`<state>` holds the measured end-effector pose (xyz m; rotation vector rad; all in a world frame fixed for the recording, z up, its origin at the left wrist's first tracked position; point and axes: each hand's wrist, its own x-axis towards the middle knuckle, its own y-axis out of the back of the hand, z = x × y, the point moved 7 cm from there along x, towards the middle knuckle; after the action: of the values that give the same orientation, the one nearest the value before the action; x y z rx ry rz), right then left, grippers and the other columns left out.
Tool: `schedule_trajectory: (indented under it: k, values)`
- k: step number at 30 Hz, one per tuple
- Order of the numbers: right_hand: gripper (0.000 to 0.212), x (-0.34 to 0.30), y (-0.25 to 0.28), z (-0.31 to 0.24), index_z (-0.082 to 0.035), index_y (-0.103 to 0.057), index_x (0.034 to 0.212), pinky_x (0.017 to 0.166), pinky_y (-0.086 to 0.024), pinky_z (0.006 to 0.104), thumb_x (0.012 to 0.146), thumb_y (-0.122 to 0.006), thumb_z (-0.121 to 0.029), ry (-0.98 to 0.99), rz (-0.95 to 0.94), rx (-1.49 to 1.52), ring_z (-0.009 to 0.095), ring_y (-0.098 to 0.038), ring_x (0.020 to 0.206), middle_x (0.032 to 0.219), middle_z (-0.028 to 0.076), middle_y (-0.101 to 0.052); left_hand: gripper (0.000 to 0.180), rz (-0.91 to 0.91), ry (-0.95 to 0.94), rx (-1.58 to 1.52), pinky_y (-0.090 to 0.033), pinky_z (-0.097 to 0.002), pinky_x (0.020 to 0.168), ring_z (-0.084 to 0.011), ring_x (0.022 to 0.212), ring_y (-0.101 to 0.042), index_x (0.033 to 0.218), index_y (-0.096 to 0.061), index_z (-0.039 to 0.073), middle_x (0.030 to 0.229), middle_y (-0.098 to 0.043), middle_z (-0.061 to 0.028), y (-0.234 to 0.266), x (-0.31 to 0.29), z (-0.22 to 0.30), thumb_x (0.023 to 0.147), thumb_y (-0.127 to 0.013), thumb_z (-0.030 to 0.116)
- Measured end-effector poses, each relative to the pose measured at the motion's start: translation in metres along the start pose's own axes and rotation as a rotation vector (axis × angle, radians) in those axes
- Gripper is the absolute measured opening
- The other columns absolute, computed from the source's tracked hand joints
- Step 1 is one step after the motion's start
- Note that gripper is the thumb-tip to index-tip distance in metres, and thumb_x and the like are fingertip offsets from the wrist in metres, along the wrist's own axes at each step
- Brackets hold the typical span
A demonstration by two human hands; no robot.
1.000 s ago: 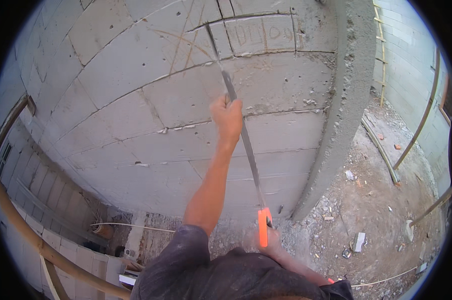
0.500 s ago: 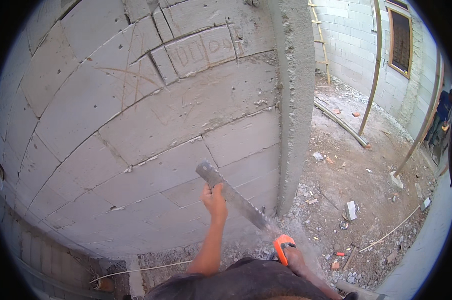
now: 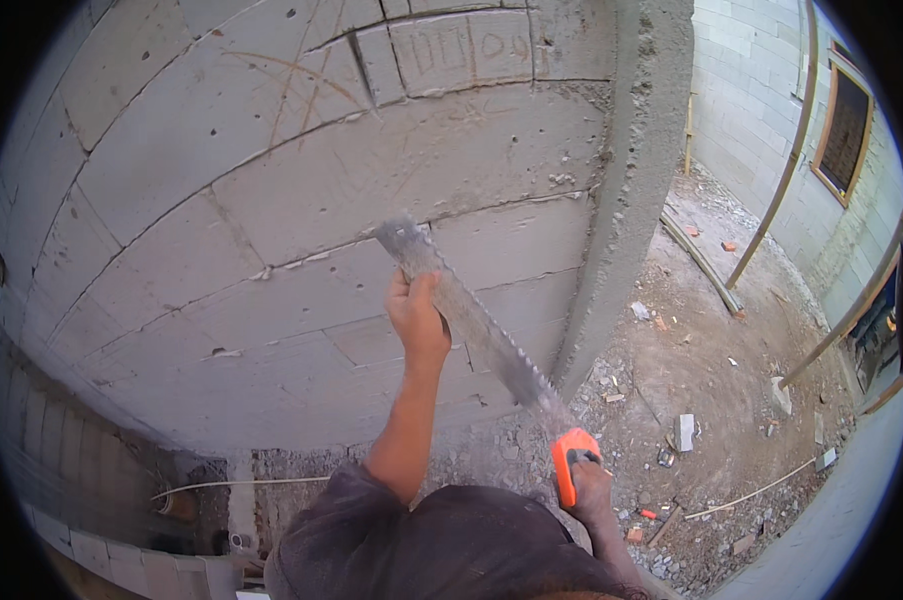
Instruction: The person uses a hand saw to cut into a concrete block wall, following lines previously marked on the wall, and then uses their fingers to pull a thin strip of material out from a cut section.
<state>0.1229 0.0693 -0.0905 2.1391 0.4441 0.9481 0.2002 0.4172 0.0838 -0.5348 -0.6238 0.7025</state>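
Note:
A long hand saw (image 3: 484, 342) with coarse teeth slants across my front, its tip up to the left and its orange handle (image 3: 573, 462) down to the right. Near the tip, my left hand (image 3: 417, 315) pinches the dusty grey blade between thumb and fingers. My right hand (image 3: 588, 490) is wrapped round the handle. Behind the blade rises a wall of large pale blocks (image 3: 371, 190), with marks scratched into it. I cannot tell whether the blade touches the wall.
A rough concrete column (image 3: 636, 150) ends the block wall. Beyond it, rubble litters the dirt floor (image 3: 711, 370), with a white block piece (image 3: 684, 432) among it. Wooden poles (image 3: 786, 180) lean near a framed window (image 3: 844, 130). Part of a person (image 3: 876, 320) shows at the far right.
The saw and my left hand have risen relative to the wall, with the blade steeper. Both hands keep their hold. The view has shifted, so the column sits farther right.

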Motion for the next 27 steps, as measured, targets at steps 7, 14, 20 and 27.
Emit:
schedule_trajectory:
  k: [7,14,20,27]
  values:
    - [0.028,0.136,0.169,-0.008,-0.008,-0.052,0.071,0.057,-0.044,0.0432,0.07,-0.079,-0.016,0.289,0.142,-0.216,0.031,-0.056,0.062,0.065,0.009,-0.051,0.009,0.009,-0.35,-0.208,-0.054,-0.0311,0.063,-0.0155,0.069,-0.063,0.095,-0.056,0.001,0.083,-0.061,-0.0054,-0.094,0.061,0.084,0.086,-0.057,0.004]
    - [0.025,0.191,0.239,0.001,-0.003,-0.05,0.071,0.053,-0.041,0.0427,0.07,-0.075,-0.003,0.336,0.101,-0.297,0.035,-0.053,0.057,0.063,0.013,-0.049,0.005,0.066,-0.314,-0.222,-0.051,-0.0284,0.06,-0.013,0.066,-0.061,0.09,-0.056,0.003,0.078,-0.059,-0.003,-0.118,0.083,0.068,0.086,-0.059,0.006]
    - [0.027,0.216,0.269,0.005,-0.006,-0.046,0.065,0.05,-0.037,0.0418,0.066,-0.073,-0.002,0.398,0.059,-0.345,0.032,-0.049,0.053,0.06,0.011,-0.046,0.004,0.221,-0.388,-0.291,-0.049,-0.0289,0.06,-0.0129,0.068,-0.059,0.086,-0.054,0.004,0.079,-0.057,-0.0034,-0.119,0.083,0.064,0.085,-0.057,0.006]
    - [0.022,0.234,0.297,0.017,-0.005,-0.044,0.063,0.05,-0.039,0.0406,0.061,-0.065,0.002,0.429,0.036,-0.409,0.031,-0.048,0.051,0.059,0.01,-0.044,0.004,0.263,-0.477,-0.324,-0.047,-0.0297,0.063,-0.0139,0.069,-0.056,0.084,-0.053,0.002,0.079,-0.055,-0.0036,-0.138,0.088,0.054,0.082,-0.056,0.003]
